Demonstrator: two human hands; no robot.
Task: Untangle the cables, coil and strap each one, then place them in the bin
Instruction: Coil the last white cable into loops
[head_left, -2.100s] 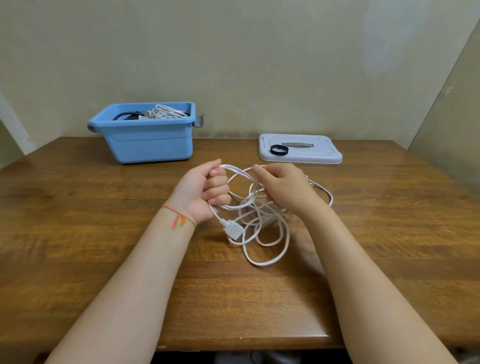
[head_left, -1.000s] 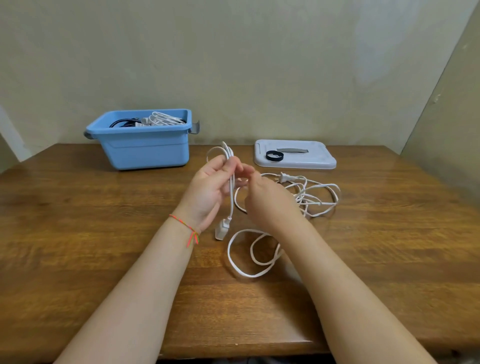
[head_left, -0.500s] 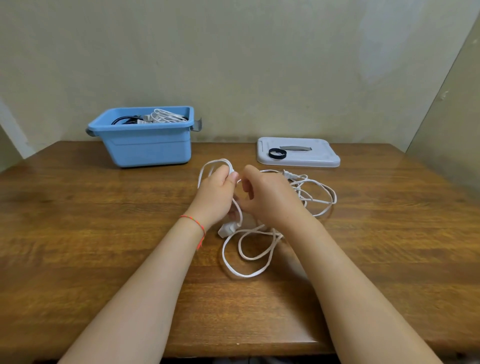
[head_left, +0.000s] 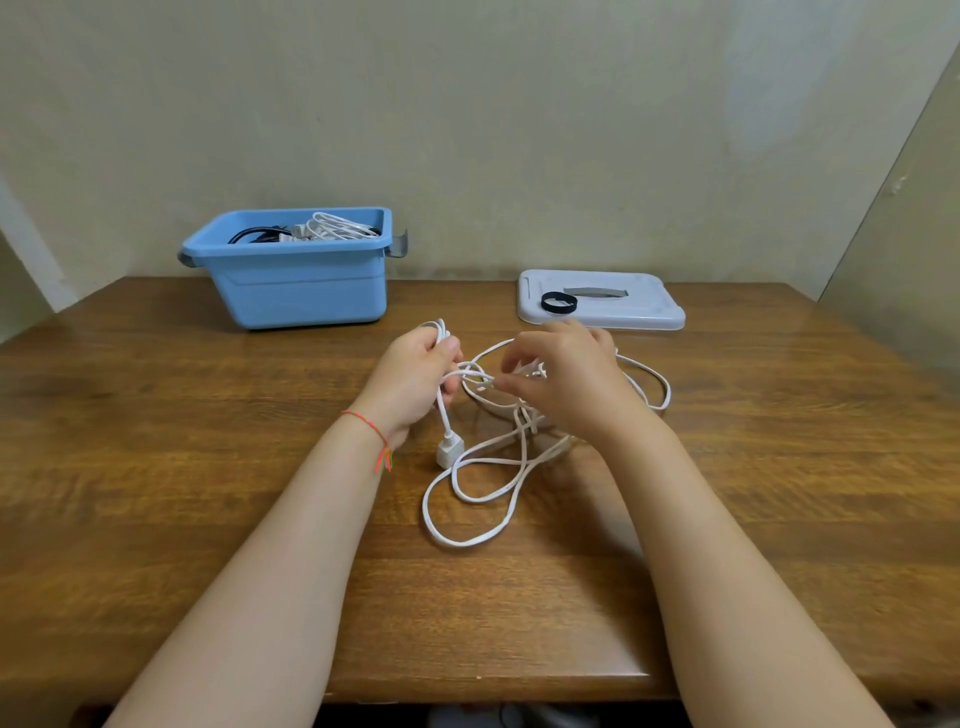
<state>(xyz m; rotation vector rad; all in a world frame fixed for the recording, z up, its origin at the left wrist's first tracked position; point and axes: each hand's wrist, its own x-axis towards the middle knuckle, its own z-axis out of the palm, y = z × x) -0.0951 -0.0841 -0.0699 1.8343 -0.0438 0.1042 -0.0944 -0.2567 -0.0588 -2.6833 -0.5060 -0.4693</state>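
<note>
No text, label, brand, number or sign can be read anywhere in the head view. The blue bin (head_left: 296, 283) is seen to carry plain moulded walls (nothing printed shows on the side facing the camera), and the grey lid (head_left: 623, 312) lying flat on the table bears no legible marking. The plug (head_left: 450, 451) of the white cable (head_left: 467, 519) is too small for any lettering to be made out.
</note>
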